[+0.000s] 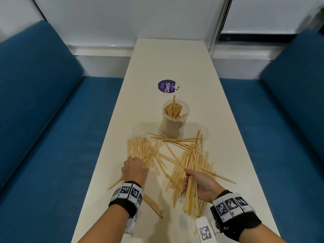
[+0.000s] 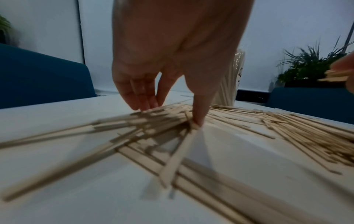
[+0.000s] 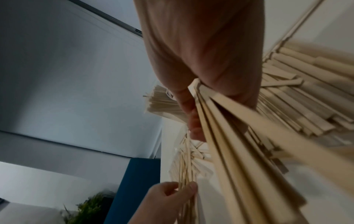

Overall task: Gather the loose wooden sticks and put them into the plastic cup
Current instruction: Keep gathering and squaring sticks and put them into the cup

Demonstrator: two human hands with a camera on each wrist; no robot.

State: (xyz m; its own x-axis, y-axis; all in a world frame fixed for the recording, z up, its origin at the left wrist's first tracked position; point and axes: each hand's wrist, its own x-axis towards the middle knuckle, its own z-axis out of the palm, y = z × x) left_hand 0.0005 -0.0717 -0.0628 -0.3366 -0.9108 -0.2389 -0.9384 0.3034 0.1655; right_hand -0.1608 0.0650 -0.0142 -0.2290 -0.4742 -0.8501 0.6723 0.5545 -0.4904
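So the person's right hand [image 1: 199, 185] has its fingers curled round a thick bundle of flat pale wooden sticks [image 1: 191, 197], gripping near the top end, and the rest of the bundle fans toward 6 o'clock over the long cream-white table [image 1: 175, 58]. From the right wrist view the same bundle [image 3: 229, 136] runs out from between thumb and fingers [image 3: 193, 121], pretty blurry but clearly clamped.

The left hand [image 1: 135, 170] is down on the sticks at about 9 o'clock of the pile. In the left wrist view its fingers [image 2: 141, 94] point down, mostly straight and close together, tips touching the sticks, with the thumb [image 2: 200, 109] pressing onto them a bit apart. Nothing looks wrapped up in that hand; it rests on the heap.

Loose sticks [image 1: 175, 151] are scattered all over the near half of the table in two rough heaps, one under the left hand and one around the right. A few stray ones [image 1: 152, 206] lie near the left wrist at 7 o'clock.

The clear round plastic cup [image 1: 175, 120] stands upright at 12 o'clock from the pile, just beyond the heaps, already packed with sticks standing on end. Past it lies a round purple lid with white lettering [image 1: 166, 86].

Blue cushioned benches [image 1: 43, 120] flank the table on both sides, and both wrists wear black bands with black-and-white square markers [image 1: 128, 191].
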